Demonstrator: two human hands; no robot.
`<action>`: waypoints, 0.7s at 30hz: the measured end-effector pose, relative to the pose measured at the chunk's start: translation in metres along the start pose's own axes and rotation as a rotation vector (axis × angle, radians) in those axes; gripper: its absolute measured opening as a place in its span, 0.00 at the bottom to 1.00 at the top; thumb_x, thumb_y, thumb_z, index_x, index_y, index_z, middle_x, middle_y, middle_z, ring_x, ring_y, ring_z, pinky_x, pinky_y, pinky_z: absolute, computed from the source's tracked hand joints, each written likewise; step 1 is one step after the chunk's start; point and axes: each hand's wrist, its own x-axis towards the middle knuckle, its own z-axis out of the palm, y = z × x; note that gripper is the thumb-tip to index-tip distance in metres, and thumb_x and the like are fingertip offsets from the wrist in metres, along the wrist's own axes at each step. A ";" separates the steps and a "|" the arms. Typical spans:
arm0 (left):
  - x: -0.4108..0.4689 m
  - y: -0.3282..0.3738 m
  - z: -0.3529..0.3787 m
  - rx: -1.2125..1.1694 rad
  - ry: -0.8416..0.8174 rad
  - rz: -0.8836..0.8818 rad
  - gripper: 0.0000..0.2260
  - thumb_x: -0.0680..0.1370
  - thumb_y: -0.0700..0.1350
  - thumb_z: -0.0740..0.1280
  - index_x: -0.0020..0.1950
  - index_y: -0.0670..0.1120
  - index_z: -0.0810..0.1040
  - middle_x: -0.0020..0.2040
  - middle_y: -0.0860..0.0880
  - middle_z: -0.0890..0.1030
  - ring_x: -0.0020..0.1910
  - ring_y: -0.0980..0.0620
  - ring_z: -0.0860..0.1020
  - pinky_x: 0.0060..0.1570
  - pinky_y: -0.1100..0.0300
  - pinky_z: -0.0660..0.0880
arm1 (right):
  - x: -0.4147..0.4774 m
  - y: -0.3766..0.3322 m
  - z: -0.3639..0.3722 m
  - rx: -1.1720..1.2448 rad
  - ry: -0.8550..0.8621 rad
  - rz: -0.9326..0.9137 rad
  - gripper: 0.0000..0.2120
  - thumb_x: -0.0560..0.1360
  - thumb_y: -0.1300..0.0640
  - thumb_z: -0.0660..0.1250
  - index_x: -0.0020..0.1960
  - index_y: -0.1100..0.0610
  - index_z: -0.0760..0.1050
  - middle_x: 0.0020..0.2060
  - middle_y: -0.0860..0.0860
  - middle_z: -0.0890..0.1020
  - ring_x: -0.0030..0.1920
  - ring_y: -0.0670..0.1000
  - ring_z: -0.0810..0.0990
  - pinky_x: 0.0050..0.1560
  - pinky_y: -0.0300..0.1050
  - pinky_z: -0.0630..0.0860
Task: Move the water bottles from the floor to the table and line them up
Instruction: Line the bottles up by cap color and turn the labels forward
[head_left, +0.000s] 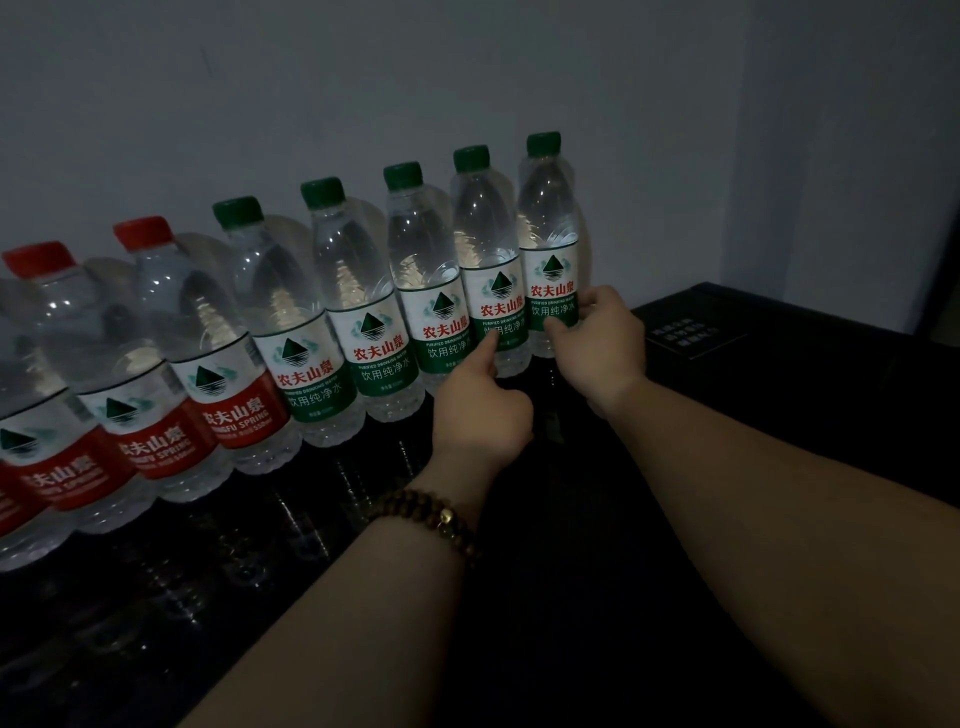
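Observation:
Several water bottles stand upright in a row along the wall on a dark glossy table (597, 519). The left ones have red caps and red labels (156, 441); the right ones have green caps and green labels (384, 343). My right hand (597, 343) grips the label of the rightmost green bottle (550, 228) with thumb and fingers. My left hand (480, 402), a bead bracelet on its wrist, has its fingers curled and its index finger touching the label of the second bottle from the right (488, 249).
A grey wall rises close behind the row. A black flat panel with faint white text (696, 332) lies on the table at the right, just beyond my right hand. The table's right part continues dark toward a wall corner.

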 end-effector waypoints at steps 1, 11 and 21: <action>0.000 0.000 0.000 0.003 -0.002 0.000 0.40 0.73 0.30 0.62 0.81 0.56 0.61 0.74 0.49 0.73 0.56 0.42 0.83 0.53 0.48 0.83 | 0.000 0.000 0.000 0.007 -0.006 -0.003 0.15 0.75 0.54 0.73 0.59 0.54 0.74 0.53 0.51 0.84 0.49 0.50 0.82 0.45 0.39 0.74; 0.001 -0.002 0.000 0.007 -0.002 0.000 0.40 0.73 0.30 0.61 0.81 0.57 0.61 0.75 0.49 0.72 0.54 0.43 0.83 0.50 0.49 0.83 | -0.001 0.000 -0.002 -0.048 -0.118 -0.071 0.17 0.76 0.55 0.70 0.64 0.51 0.75 0.56 0.50 0.83 0.52 0.52 0.81 0.51 0.44 0.74; 0.004 -0.005 -0.001 0.014 0.002 0.004 0.40 0.73 0.30 0.62 0.81 0.56 0.60 0.76 0.49 0.71 0.51 0.44 0.84 0.45 0.52 0.84 | -0.001 -0.003 -0.004 -0.129 -0.159 -0.086 0.20 0.78 0.57 0.68 0.70 0.51 0.72 0.61 0.54 0.80 0.58 0.56 0.80 0.60 0.50 0.77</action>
